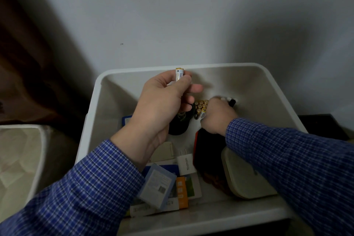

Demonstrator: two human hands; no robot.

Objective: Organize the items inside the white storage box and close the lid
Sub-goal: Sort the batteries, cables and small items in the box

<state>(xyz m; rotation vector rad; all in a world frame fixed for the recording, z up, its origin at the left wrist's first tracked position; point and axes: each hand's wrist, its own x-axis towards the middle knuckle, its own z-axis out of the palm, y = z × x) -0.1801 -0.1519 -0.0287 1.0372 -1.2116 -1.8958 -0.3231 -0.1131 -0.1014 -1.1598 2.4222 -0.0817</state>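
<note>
Smooth matt plastic storage box [283, 90]; checked cloth sleeves [287, 151].

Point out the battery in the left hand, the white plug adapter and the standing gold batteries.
battery [179, 74]: head view, label near plus end.
white plug adapter [186, 165]: head view, printed face.
standing gold batteries [200, 105]: head view, cluster's tops.

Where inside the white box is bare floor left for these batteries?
White storage box: bare floor in the far right corner, beyond the right hand, and far left, beyond the left hand. Crowded near the front: white plug adapter, cards, cream case.

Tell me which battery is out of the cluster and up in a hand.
The battery pinched in the left hand, raised; the other batteries stand bunched on the box floor.
</note>
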